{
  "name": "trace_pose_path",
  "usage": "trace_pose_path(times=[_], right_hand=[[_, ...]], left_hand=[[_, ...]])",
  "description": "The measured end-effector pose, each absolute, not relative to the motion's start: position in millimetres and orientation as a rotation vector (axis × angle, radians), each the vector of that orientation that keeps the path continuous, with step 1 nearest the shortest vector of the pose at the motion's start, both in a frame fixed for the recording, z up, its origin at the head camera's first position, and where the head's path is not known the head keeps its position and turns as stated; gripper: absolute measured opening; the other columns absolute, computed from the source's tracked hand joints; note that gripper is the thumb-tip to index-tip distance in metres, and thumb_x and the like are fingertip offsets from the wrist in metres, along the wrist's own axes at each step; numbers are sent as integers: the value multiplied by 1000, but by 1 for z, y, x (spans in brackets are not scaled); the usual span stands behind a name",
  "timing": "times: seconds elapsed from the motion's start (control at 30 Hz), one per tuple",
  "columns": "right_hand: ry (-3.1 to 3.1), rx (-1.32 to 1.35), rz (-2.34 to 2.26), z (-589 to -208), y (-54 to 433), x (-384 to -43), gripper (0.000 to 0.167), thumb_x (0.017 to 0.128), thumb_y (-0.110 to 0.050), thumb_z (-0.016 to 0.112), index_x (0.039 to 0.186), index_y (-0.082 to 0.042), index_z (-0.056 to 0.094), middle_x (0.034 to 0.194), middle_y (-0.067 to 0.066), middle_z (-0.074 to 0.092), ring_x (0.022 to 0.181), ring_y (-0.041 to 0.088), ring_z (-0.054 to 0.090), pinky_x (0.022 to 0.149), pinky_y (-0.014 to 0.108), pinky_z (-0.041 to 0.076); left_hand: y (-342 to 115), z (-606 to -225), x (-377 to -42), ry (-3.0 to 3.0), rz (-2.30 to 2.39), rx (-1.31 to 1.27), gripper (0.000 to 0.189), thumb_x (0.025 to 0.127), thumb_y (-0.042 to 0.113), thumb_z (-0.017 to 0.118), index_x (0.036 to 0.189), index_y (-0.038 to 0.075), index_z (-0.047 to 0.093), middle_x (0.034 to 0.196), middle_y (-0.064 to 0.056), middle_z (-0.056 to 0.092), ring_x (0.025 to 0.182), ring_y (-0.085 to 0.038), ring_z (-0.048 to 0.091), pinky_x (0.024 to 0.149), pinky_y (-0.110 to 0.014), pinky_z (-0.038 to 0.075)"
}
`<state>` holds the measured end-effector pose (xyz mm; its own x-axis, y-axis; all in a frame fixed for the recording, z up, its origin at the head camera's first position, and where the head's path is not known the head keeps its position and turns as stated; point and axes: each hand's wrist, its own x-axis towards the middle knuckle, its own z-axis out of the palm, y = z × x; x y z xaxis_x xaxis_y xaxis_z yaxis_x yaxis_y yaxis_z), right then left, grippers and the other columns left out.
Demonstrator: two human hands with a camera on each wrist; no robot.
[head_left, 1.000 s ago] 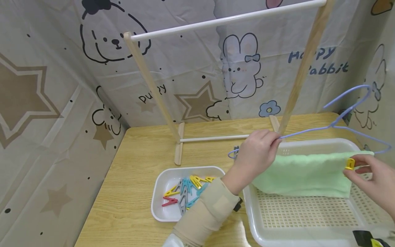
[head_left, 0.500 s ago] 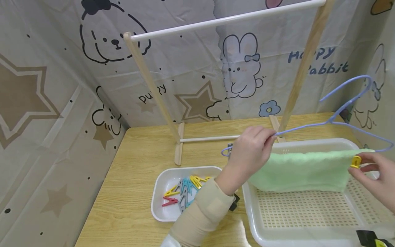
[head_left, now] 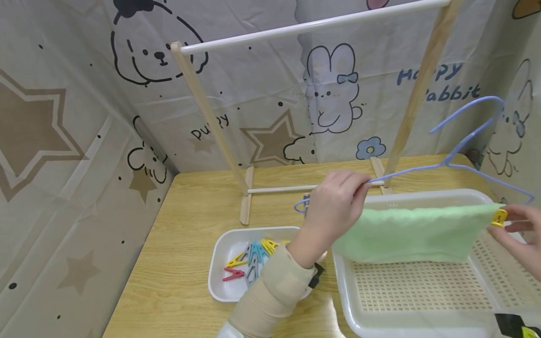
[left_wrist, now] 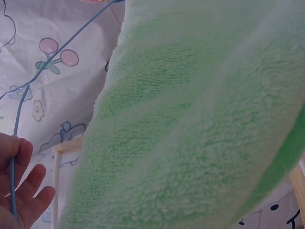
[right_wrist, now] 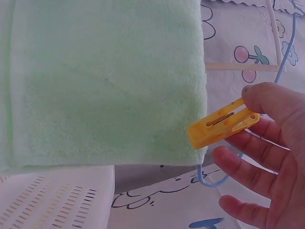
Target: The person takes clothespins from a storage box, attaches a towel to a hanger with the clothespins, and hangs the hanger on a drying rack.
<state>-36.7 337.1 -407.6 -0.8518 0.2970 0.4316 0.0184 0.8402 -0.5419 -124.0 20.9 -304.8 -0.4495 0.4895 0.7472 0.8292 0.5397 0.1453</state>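
My left hand (head_left: 334,206) grips the blue wire hanger (head_left: 405,171) by its left arm. A light green towel (head_left: 418,234) hangs folded over the hanger's lower bar, its bottom edge above the basket. At the towel's right edge my right hand (head_left: 517,230) pinches a yellow clothespin (right_wrist: 221,125) between thumb and fingers. The clothespin's tip overlaps the towel edge in the right wrist view. A grey clothespin (head_left: 306,203) sits near the hanger's left end, partly behind my left hand. In the left wrist view the fuzzy towel fills most of the picture, with left fingers (left_wrist: 31,181) beside the hanger wire.
A white perforated basket (head_left: 346,300) stands under the towel. To its left, a white tray (head_left: 215,277) holds several red, yellow, blue and grey clothespins. Behind them rises a wooden rack with a white top rod (head_left: 313,26), on a wooden table (head_left: 169,263).
The hanger and towel have shifted left and slightly up with my left hand. My right hand has moved right with the yellow clothespin, from in front of the towel to its right edge.
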Motion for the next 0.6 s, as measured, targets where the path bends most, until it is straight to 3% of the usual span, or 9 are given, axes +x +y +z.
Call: trace_pose_path(times=[0.03, 0.07, 0.17, 0.23, 0.27, 0.3, 0.4, 0.47, 0.6], right_hand=[[-2505, -223, 736, -404, 336, -36, 38, 73, 11, 64, 109, 10, 51, 97, 24, 54, 74, 13, 52, 52, 2, 28], [-2500, -230, 721, -402, 336, -36, 38, 73, 12, 65, 109, 10, 51, 96, 23, 55, 72, 3, 48, 50, 1, 28], [-2492, -241, 707, -393, 331, -33, 39, 72, 14, 63, 108, 12, 51, 96, 25, 54, 72, 24, 54, 46, 2, 26], [-2485, -284, 648, -395, 331, -33, 35, 79, 6, 61, 112, 5, 53, 99, 27, 53, 73, 12, 53, 48, 1, 27], [-2484, -317, 656, -393, 330, -33, 34, 80, 4, 60, 114, 4, 53, 101, 27, 53, 74, 12, 52, 49, 1, 26], [-2483, -355, 670, -392, 328, -32, 35, 82, 2, 58, 116, 4, 52, 103, 27, 52, 78, 23, 53, 49, 2, 26], [-2482, -481, 703, -386, 321, -31, 34, 86, -3, 55, 119, 1, 51, 109, 25, 52, 75, -7, 38, 50, 3, 26], [-2489, -523, 750, -376, 315, -30, 37, 81, 5, 55, 117, 10, 47, 110, 30, 49, 75, -8, 36, 48, 3, 25], [-2494, -577, 711, -386, 327, -32, 40, 84, -3, 56, 122, 2, 47, 115, 26, 49, 77, -4, 38, 46, 7, 28]], left_hand=[[20, -304, -124, -2118, -676, -1056, 8, 85, 12, 60, 86, 8, 67, 81, 0, 65, 76, -13, 60, 73, -15, 45], [19, -304, -124, -2114, -679, -1051, 8, 85, 12, 60, 86, 7, 67, 80, 0, 65, 75, -13, 60, 72, -15, 45], [16, -302, -125, -2100, -682, -1047, 8, 84, 12, 61, 86, 7, 67, 80, 0, 65, 74, -13, 60, 72, -15, 45], [14, -301, -125, -2093, -687, -1047, 8, 84, 12, 60, 85, 7, 67, 80, 0, 65, 74, -13, 60, 73, -15, 45], [14, -300, -125, -2092, -683, -1046, 8, 85, 12, 60, 85, 7, 67, 80, 0, 65, 74, -13, 60, 73, -14, 45], [13, -300, -124, -2092, -685, -1047, 8, 85, 12, 60, 85, 7, 67, 80, 0, 65, 74, -13, 60, 73, -14, 44], [10, -298, -123, -2092, -689, -1047, 8, 85, 11, 59, 85, 7, 67, 81, -1, 65, 76, -13, 60, 75, -15, 44], [8, -298, -123, -2092, -684, -1044, 8, 85, 11, 59, 85, 7, 67, 81, -1, 65, 77, -14, 60, 77, -15, 43], [5, -297, -123, -2079, -689, -1045, 9, 85, 11, 59, 85, 6, 67, 82, -1, 65, 78, -14, 60, 79, -15, 43]])
